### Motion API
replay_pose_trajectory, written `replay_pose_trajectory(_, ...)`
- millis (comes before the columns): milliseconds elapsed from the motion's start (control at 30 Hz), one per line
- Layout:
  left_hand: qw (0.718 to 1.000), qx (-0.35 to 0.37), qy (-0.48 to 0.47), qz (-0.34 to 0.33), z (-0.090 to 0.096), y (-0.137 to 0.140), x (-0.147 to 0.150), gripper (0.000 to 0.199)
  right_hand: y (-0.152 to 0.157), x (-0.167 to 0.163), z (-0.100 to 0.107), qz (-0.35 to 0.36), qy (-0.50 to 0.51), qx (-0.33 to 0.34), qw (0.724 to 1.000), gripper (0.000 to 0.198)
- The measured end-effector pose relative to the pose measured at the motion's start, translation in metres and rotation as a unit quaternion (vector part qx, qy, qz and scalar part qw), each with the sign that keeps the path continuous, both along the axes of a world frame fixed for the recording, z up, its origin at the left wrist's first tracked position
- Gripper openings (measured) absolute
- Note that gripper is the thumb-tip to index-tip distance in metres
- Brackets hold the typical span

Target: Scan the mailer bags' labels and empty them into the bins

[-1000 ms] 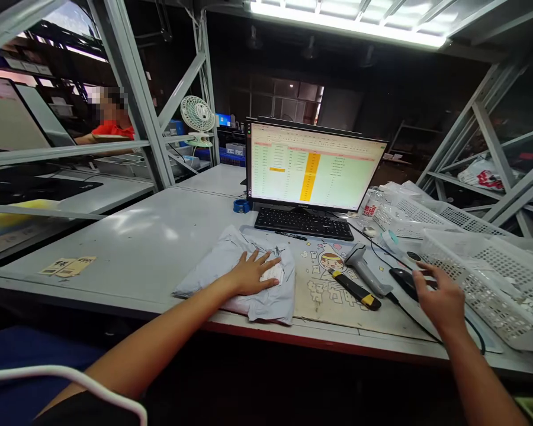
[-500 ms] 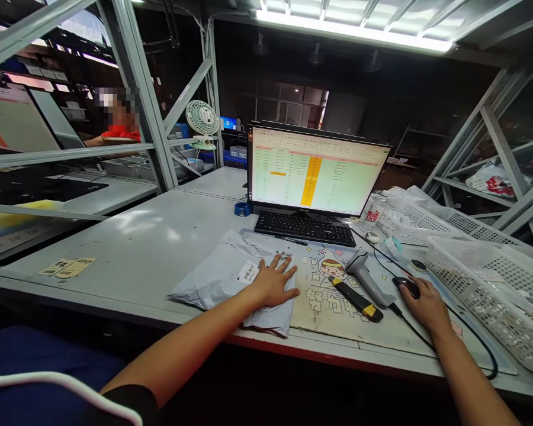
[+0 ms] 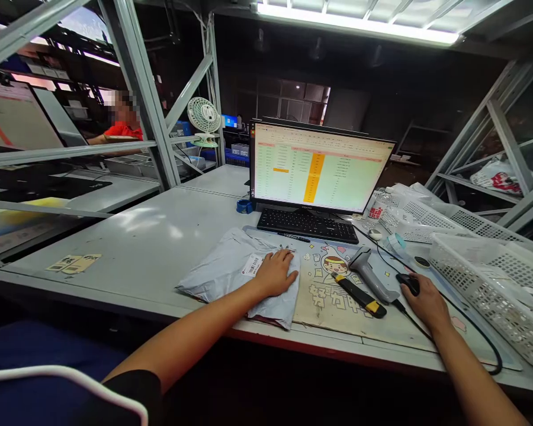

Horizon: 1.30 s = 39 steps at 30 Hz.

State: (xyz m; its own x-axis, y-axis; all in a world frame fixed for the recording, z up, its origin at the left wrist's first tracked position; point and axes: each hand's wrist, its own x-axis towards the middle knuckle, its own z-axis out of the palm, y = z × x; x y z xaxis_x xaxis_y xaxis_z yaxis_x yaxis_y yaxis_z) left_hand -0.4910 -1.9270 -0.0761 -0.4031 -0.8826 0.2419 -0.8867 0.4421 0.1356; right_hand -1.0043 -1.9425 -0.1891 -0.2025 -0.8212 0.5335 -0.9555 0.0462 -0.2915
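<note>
My left hand (image 3: 275, 274) rests palm down on a grey plastic mailing bag (image 3: 220, 266), its fingers lightly bent and the thumb apart, gripping nothing. A white barcode label (image 3: 251, 264) shows on the bag beside the fingertips. On the right, my right hand (image 3: 430, 305) is wrapped over a black computer mouse (image 3: 408, 284) on the desk mat. Between the hands lie a grey barcode scanner (image 3: 373, 277) and a black and yellow utility knife (image 3: 359, 294).
A monitor (image 3: 322, 168) showing a spreadsheet stands behind a black keyboard (image 3: 308, 225). White perforated baskets (image 3: 475, 272) line the right side. A blue tape roll (image 3: 244, 206) sits left of the monitor. Beyond the metal frame is a person in red (image 3: 127, 130).
The fingers of my left hand have drawn closer together and bent slightly on the mailing bag. My right hand stays on the mouse. The whole view has shifted a little.
</note>
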Motion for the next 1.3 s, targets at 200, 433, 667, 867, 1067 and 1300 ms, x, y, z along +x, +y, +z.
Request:
replay_pose_trajectory(200,0.993,0.066,-0.091,0.019,0.003,0.000,-0.007,0.073,0.000,0.000,-0.001,0.000,0.006,-0.024,1.000,0.054)
replay_pose_trajectory(433,0.964,0.239,-0.106,-0.050,0.023,-0.027,-0.001,0.082,-0.002,-0.002,-0.006,-0.003,0.015,-0.012,1.000,0.060)
replay_pose_trajectory(667,0.961,0.259,-0.084,-0.046,0.023,-0.044,-0.008,0.091,-0.004,-0.002,-0.007,0.000,0.001,-0.009,1.000,0.063)
replay_pose_trajectory(867,0.977,0.183,-0.101,-0.038,0.015,-0.028,-0.015,0.087,-0.003,0.003,0.000,-0.028,-0.012,0.028,0.999,0.061)
replay_pose_trajectory(1067,0.981,0.163,-0.099,-0.031,0.009,-0.020,-0.018,0.087,-0.002,0.003,0.000,-0.013,-0.014,0.015,1.000,0.066)
replay_pose_trajectory(1300,0.999,-0.032,-0.030,0.031,-0.003,-0.003,-0.021,0.078,-0.003,0.001,-0.004,-0.007,-0.013,-0.002,1.000,0.059)
